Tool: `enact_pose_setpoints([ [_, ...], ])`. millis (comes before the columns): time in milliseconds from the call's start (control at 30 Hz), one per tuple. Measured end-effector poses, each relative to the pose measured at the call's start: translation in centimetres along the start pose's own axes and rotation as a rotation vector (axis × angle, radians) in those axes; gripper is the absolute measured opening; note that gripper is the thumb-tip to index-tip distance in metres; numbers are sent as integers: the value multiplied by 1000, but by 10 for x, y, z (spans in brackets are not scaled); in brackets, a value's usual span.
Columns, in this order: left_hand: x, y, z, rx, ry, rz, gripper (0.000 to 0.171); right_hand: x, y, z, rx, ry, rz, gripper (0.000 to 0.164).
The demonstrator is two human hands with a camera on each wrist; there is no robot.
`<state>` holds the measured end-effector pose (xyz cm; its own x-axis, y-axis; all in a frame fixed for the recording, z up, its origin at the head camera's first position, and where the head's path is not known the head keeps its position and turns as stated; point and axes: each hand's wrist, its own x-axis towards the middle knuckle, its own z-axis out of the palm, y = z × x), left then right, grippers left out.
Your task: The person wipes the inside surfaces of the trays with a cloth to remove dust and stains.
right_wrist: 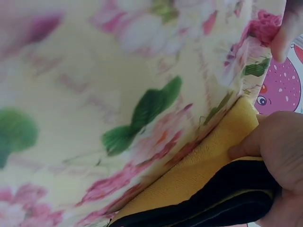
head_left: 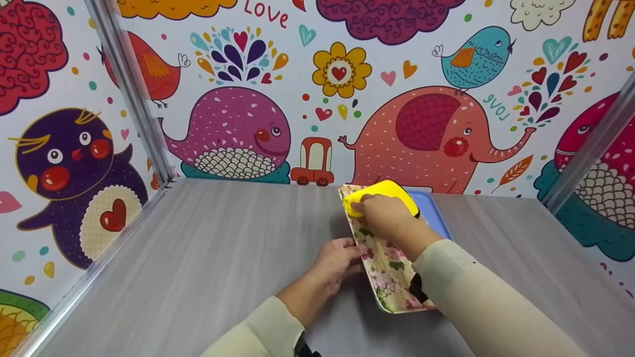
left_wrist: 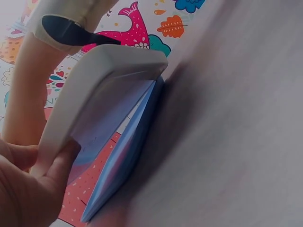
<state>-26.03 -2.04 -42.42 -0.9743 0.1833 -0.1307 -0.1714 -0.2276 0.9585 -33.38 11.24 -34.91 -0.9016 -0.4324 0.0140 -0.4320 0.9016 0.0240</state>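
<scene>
A floral tray (head_left: 389,280) is tilted up off the table. My left hand (head_left: 335,263) grips its left edge, with the thumb on the rim; the left wrist view shows the tray's pale underside (left_wrist: 106,101). Against the tray's floral face, near the far end, my right hand (head_left: 389,218) holds a folded yellow cloth (head_left: 392,191). In the right wrist view the cloth (right_wrist: 189,172) lies along the tray's inner edge, and a dark layer (right_wrist: 208,201) shows in its folds. Behind the floral tray stands a blue tray (head_left: 430,213), partly hidden.
The grey wood-grain table (head_left: 213,258) extends on both sides of the trays. A wall (head_left: 307,64) printed with cartoon animals stands at the back, and a metal post (head_left: 134,94) rises at the left corner.
</scene>
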Motion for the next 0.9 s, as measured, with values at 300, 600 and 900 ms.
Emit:
enact_pose_setpoints([
  [300,-1,0,3,6,16,-9,27,9,-1,-5,-58,8,11,42],
  [600,-1,0,3,7,11,4,28,10,1,-2,-59,24,50,47],
  [900,0,0,1,-15,-2,16,29,3,7,0,-26,22,89,63],
])
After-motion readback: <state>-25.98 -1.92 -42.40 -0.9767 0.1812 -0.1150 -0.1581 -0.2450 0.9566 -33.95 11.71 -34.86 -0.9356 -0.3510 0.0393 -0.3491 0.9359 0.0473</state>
